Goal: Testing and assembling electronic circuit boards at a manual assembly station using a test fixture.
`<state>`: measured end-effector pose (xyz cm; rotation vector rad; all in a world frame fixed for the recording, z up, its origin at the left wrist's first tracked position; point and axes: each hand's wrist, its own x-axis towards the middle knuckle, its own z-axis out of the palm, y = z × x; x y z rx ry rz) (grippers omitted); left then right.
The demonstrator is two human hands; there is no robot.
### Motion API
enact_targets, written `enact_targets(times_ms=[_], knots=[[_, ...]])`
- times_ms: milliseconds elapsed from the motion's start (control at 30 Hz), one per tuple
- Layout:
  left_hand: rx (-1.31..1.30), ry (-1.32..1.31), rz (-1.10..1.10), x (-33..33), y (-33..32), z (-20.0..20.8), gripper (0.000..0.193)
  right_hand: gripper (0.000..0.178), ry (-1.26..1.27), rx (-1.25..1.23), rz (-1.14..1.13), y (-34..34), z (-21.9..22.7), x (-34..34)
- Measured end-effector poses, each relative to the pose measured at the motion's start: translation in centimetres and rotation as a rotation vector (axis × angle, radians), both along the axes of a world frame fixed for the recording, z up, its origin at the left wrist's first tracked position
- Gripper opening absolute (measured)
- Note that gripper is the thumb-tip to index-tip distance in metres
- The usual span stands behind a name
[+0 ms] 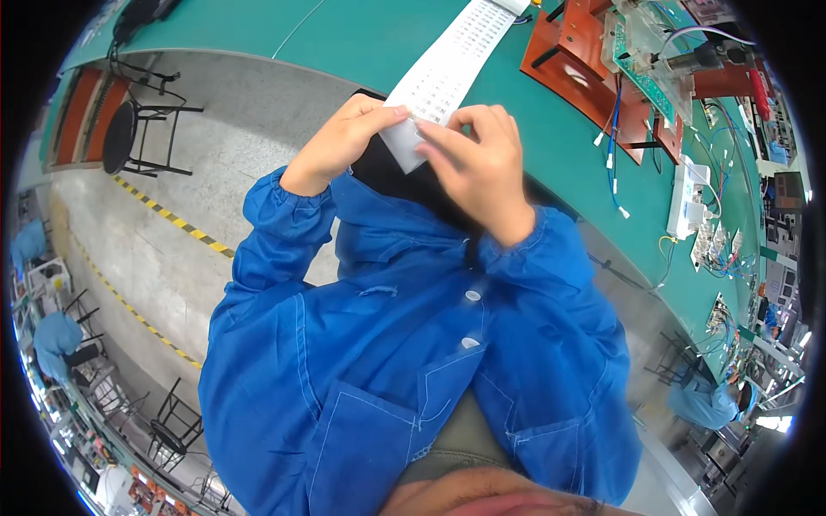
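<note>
Bright, even, cool-white indoor light fills the scene, leaving a pale sheen on the grey floor at left and a blown-out white glare at the near right. The fisheye lens bows the green desk and closes to black at the rim, where details shrink and smear, while the right grip looks slightly blurred.
</note>
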<state>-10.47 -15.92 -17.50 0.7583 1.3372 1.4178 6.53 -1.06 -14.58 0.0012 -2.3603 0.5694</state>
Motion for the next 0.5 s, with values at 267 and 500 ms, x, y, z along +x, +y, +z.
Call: enact_targets(times_ms=[267,500], knots=[[-0.017,-0.062,0.21,1.5,1.2,2.1,0.034,0.02,0.128,0.072,-0.092,-0.2,0.7,-0.7],[-0.181,0.39,0.33,-0.7,0.7,3.1,0.031,0.018,0.171,-0.045,0.061,1.1,0.7,1.1]])
